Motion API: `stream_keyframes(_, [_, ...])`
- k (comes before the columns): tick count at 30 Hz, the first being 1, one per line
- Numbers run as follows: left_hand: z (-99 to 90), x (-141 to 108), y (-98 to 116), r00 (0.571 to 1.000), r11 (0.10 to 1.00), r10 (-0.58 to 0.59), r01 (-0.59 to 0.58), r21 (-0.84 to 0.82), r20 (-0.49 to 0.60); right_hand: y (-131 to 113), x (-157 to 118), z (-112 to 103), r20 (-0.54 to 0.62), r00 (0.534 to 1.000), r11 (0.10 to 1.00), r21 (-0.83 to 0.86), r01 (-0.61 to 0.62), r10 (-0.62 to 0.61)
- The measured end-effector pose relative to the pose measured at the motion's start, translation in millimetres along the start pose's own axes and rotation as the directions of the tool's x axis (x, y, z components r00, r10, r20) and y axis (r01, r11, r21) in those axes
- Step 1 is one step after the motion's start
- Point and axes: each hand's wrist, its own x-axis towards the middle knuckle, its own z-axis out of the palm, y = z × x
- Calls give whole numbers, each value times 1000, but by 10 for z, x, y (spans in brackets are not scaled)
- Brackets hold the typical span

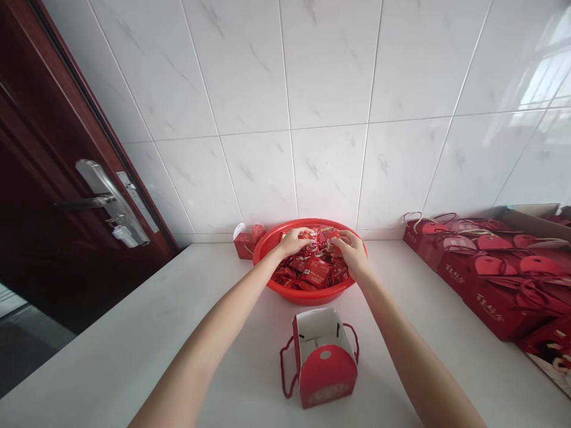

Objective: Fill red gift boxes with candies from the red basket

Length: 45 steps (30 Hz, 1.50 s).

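Observation:
A red plastic basket (312, 295) stands near the wall, filled with small, mostly red wrapped packets (317, 271). My left hand (295, 242) reaches over its back left part, fingers curled on a red and white packet. Over the back right part, my right hand (352, 252) pinches a red-orange packet (331, 235) between thumb and fingers. In front of the basket, between my forearms, an open red box (328, 377) with a white inside and red cord handles sits upright; no packets show in it.
Many closed red gift boxes (482, 285) stand in rows at the right. Left of the basket, a small red box (244, 245) rests against the tiled wall (330, 166). A dark red door (53, 148) with a metal handle is at the left, beyond the white counter (169, 309).

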Motion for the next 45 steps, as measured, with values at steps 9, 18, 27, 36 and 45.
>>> stream_keyframes(9, [-15,23,-32,994,988,56,-68,-139,-91,15,8,-5,-1,1000,1000,0,-4,4])
stream_keyframes(18, [-20,1,5,992,964,120,-125,-234,-38,81,65,-27,-12,999,1000,2,30,-29])
stream_keyframes(27, [-26,-68,94,984,939,168,-141,-312,63,22,37,-23,19,1000,999,-31,-15,16])
stream_keyframes(36, [-36,-94,155,977,934,175,-126,-335,120,-18,-4,-26,122,991,995,-83,-49,59])
stream_keyframes(45, [7,-114,180,984,953,159,-131,-274,81,26,14,-41,197,979,996,-79,-37,52])
